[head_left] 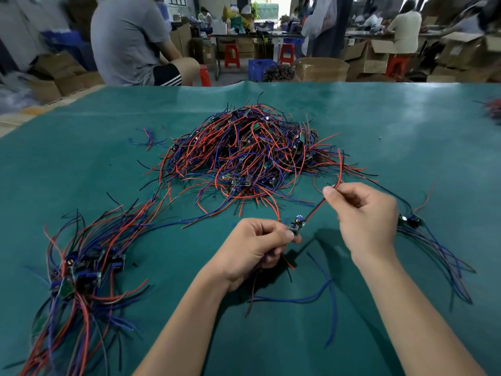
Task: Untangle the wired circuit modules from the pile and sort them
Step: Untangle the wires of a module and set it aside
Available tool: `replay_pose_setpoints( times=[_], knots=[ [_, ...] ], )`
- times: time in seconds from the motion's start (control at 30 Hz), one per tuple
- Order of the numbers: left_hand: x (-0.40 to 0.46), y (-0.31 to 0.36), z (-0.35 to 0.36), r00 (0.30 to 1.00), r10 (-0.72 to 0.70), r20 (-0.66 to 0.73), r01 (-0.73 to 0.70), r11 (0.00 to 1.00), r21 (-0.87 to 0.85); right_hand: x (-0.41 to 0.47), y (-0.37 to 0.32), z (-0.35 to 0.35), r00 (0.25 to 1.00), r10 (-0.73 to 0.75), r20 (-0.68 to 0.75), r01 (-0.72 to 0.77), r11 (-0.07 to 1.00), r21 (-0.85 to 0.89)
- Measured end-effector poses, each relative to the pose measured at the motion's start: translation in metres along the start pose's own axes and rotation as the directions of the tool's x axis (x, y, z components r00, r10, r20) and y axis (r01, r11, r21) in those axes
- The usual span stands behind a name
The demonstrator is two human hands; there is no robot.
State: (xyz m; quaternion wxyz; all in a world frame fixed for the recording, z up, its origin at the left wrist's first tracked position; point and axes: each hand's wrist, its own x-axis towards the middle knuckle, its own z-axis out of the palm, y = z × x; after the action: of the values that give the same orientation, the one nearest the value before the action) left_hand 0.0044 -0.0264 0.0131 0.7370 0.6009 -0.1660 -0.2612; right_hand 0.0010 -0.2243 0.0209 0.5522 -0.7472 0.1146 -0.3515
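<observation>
A big tangled pile [252,153] of red, blue and black wires with small circuit modules lies mid-table on the green mat [406,126]. My left hand [257,245] pinches one small circuit module [296,225] just above the mat, its blue and red leads trailing below the hand. My right hand [363,213] pinches that module's red wire [336,183], which runs taut from the module up into the pile's right edge. A sorted bundle [81,270] of modules with wires lies at the left. A smaller group of modules [409,221] lies at the right, behind my right hand.
A few loose wires [147,139] lie left of the pile. Another wire heap [493,107] shows at the table's far right edge. A seated person [135,42] is beyond the table's far edge, among cardboard boxes [322,69] and red stools [231,55].
</observation>
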Motion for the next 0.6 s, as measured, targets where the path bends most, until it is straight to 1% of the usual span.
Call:
replay_pose_setpoints(
  times=[0.1,0.2,0.3,0.37,0.4,0.43,0.47,0.5,0.53,0.57,0.6],
  knots=[
    [-0.002,-0.001,0.000,1.000,0.011,0.020,-0.012,0.999,0.033,0.002,0.002,-0.005,0.995,-0.074,-0.063,0.070,0.996,-0.063],
    [-0.002,-0.001,0.001,0.999,0.018,0.036,-0.021,0.998,0.065,0.012,0.008,-0.016,0.977,-0.098,-0.188,0.081,0.992,-0.097],
    [-0.001,-0.002,0.002,0.999,0.033,0.028,-0.036,0.995,0.097,0.019,0.013,-0.022,0.933,-0.054,-0.357,0.030,0.997,-0.071],
    [0.000,-0.002,0.002,0.999,0.027,-0.029,-0.025,0.997,0.073,0.018,0.013,-0.022,0.884,-0.001,-0.467,-0.029,0.998,-0.057],
    [0.000,-0.002,0.001,0.998,0.028,-0.062,-0.026,0.999,0.036,0.018,0.012,-0.021,0.871,0.025,-0.491,-0.069,0.995,-0.071],
    [0.001,-0.002,0.001,0.996,0.030,-0.087,-0.031,0.999,-0.007,0.016,0.010,-0.021,0.882,0.059,-0.467,-0.112,0.990,-0.087],
    [0.001,-0.002,0.001,0.994,0.032,-0.106,-0.037,0.998,-0.049,0.014,0.008,-0.019,0.917,0.096,-0.386,-0.145,0.984,-0.101],
    [0.001,-0.002,0.002,0.992,0.034,-0.119,-0.044,0.996,-0.083,0.010,0.006,-0.015,0.960,0.113,-0.255,-0.145,0.983,-0.110],
    [0.002,-0.002,0.002,0.991,0.037,-0.127,-0.051,0.993,-0.108,0.003,0.003,-0.008,0.990,0.107,-0.091,-0.117,0.986,-0.119],
    [0.002,-0.002,0.002,0.990,0.041,-0.134,-0.058,0.991,-0.123,-0.006,-0.003,0.000,0.994,0.080,0.080,-0.069,0.990,-0.126],
    [0.002,-0.002,0.002,0.989,0.043,-0.139,-0.061,0.990,-0.129,-0.017,-0.009,0.009,0.971,0.039,0.236,-0.010,0.992,-0.122]
  ],
)
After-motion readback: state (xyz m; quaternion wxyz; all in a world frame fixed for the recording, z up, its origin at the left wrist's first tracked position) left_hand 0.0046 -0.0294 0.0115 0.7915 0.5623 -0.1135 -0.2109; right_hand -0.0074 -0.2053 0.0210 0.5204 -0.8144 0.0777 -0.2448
